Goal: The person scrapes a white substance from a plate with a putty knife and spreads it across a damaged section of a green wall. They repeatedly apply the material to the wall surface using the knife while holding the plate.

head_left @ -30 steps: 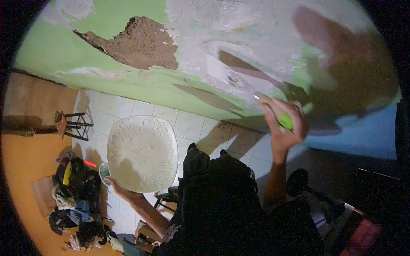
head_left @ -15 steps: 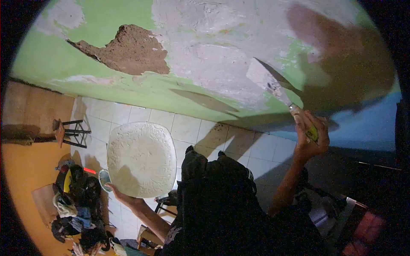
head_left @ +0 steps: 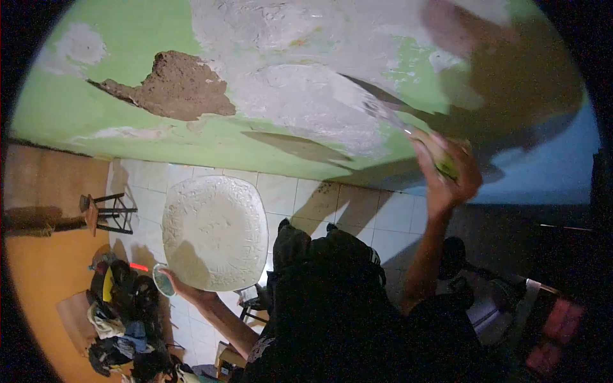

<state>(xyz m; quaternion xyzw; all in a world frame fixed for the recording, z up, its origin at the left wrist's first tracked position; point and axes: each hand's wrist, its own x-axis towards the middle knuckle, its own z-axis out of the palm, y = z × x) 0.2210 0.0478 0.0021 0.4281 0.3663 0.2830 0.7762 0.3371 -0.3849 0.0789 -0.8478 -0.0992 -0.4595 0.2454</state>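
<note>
My right hand point(head_left: 450, 169) is closed round the yellow-green handle of a putty knife point(head_left: 383, 113). The knife's whitish blade lies at a low angle against the wet-looking white filler point(head_left: 300, 105) on the green wall point(head_left: 128, 38). My left hand point(head_left: 185, 290), lower left, grips a small pale bowl point(head_left: 163, 282) at its rim; what the bowl holds cannot be made out. Beside that hand is a white rounded-square top point(head_left: 214, 230) with a patterned rim. Left of the filler, a brown bare patch point(head_left: 172, 89) shows where the paint has come away.
A small dark-legged stool point(head_left: 110, 212) stands on the white tiled floor point(head_left: 278, 191) at the left. A pile of clothes and bags point(head_left: 128, 313) lies by the orange wall point(head_left: 38, 287). Dark items, one like a motorcycle point(head_left: 491, 306), are at the lower right.
My right hand and the putty knife have moved left along the wall, the blade now lying flatter over the filler. My left hand still holds the bowl; the view has shifted slightly.
</note>
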